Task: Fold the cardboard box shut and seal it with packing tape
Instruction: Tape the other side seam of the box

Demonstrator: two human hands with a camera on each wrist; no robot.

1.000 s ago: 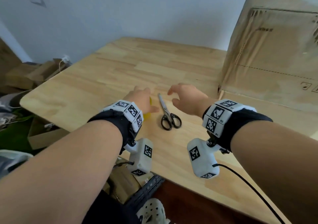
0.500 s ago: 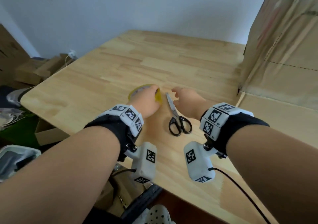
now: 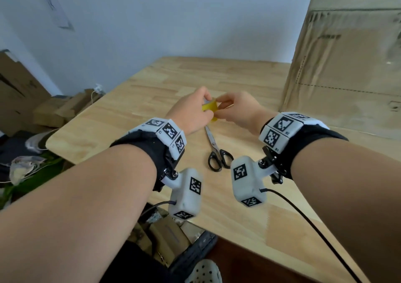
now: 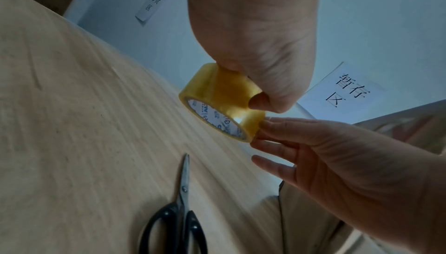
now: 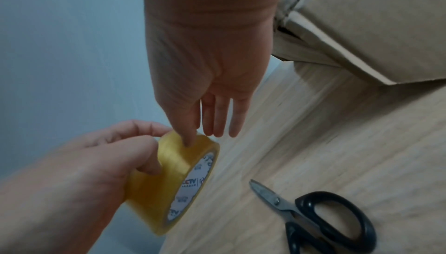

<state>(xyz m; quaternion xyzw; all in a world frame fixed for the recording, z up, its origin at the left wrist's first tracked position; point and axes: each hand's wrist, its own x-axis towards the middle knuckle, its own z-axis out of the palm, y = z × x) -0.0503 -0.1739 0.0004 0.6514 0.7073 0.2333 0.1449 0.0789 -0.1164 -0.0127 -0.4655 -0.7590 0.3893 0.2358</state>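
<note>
Yellow-tinted roll of clear packing tape point(image 3: 210, 107) now lifted off wooden table point(image 3: 249, 215), gripped in left hand point(image 3: 191, 114) (0.5 s ago it lay flat). Right hand point(image 3: 237, 109) open, forefinger probing roll for tape end. Brown cardboard box point(image 3: 351, 70) waits at right, black-handled scissors point(image 3: 217, 152) untouched.

I see a translucent yellow tape roll point(image 4: 220, 94) with a white, blue-printed core. Scissors point(image 3: 217, 152): black handles, grey blades. Pale wood-grain table point(image 3: 130, 113), brown cardboard box point(image 3: 347, 65), black-and-white checkered wrist tags point(image 3: 171, 135).
</note>
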